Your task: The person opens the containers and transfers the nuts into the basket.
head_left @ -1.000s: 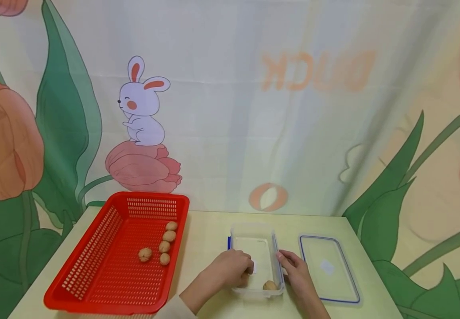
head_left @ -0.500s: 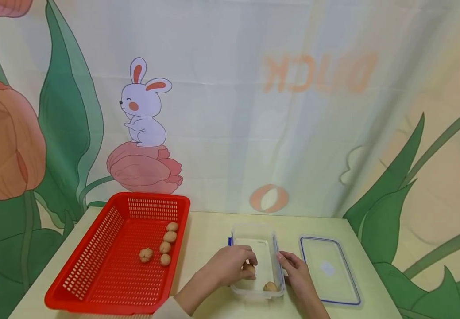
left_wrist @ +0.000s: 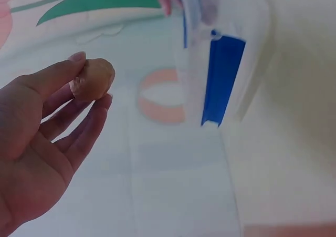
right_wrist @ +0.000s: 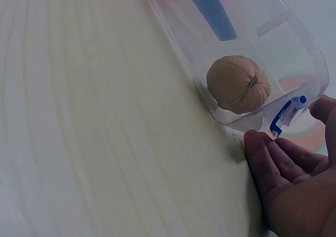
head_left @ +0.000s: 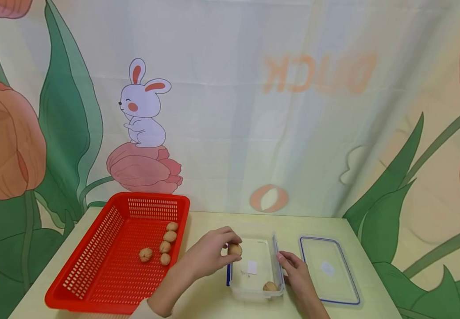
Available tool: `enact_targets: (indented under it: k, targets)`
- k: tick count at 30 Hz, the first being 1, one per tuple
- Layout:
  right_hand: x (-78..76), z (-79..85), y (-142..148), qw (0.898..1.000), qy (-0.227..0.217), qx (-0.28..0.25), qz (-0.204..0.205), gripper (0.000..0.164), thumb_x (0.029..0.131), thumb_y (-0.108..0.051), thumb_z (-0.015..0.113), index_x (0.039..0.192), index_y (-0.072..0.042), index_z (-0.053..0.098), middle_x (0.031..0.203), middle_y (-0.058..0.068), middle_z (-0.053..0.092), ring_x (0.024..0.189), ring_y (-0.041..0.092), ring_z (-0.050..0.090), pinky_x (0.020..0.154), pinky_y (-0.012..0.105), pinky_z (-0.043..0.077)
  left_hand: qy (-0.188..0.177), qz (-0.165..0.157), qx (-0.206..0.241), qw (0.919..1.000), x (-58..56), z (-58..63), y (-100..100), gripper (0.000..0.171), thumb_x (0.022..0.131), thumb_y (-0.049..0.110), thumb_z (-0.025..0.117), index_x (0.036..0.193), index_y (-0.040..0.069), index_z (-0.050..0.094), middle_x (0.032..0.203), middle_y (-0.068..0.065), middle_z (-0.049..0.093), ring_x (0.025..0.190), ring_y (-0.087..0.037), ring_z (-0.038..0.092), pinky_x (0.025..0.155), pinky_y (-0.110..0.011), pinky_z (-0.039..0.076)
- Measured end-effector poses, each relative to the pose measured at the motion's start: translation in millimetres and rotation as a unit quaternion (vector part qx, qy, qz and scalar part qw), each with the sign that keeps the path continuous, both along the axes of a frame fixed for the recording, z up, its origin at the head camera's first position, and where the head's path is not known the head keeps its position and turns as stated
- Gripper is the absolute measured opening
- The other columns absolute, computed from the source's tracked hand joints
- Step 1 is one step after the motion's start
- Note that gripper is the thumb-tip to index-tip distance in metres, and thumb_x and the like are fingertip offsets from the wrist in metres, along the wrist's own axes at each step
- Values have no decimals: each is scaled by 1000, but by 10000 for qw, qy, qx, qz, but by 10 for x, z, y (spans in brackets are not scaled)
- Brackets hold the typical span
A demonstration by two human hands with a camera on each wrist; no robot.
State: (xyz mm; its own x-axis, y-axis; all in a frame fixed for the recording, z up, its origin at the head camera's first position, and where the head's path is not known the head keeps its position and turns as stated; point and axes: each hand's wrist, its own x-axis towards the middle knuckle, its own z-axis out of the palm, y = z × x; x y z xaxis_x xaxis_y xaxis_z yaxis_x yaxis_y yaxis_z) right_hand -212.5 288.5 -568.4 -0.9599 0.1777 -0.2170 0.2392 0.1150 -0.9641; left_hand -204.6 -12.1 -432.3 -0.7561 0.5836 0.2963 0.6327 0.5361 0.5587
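Observation:
My left hand pinches a walnut between thumb and fingertips, above the left rim of a clear plastic food container. In the left wrist view the same walnut is held off every surface, beside the container's blue latch. A second walnut lies inside the container, in the near right corner. My right hand holds the container's right side, thumb at the rim and fingers along the outside wall, as the right wrist view shows near another latch.
Left of the container stands a red perforated basket with several walnuts, most of them lined along its right wall. A clear lid with a blue seal lies flat on the table at right. A printed curtain hangs behind.
My left hand has come up out of the container with the walnut and shifted left to the rim. The right hand, the container and the other walnuts keep their places.

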Motion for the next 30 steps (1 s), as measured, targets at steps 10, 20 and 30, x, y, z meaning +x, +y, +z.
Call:
enact_targets:
  k: [10, 20, 30]
  targets:
    - [-4, 0, 5, 10000, 42, -68, 48, 55, 107, -35, 67, 144, 4, 58, 140, 23, 65, 116, 22, 66, 89, 38, 61, -349, 920, 815, 9918, 33, 109, -484, 27, 89, 25, 88, 113, 19, 76, 104, 13, 70, 95, -7, 68, 89, -33, 62]
    - [17, -21, 4, 9998, 137, -116, 3, 56, 105, -37, 69, 143, 3, 59, 138, 20, 67, 110, 17, 66, 85, 35, 61, -725, 1838, 1198, 9729, 48, 71, -846, 37, 85, 18, 91, 118, 16, 74, 108, 6, 69, 103, -17, 71, 89, -33, 62]
    - [29, -37, -2, 9998, 208, -66, -16, 59, 104, -41, 70, 144, 2, 59, 139, 20, 66, 113, 19, 65, 87, 36, 61, -688, 2289, 1381, 9611, 91, -130, -1187, 41, 90, 13, 87, 128, 11, 71, 120, -3, 68, 108, -25, 71, 90, -37, 62]
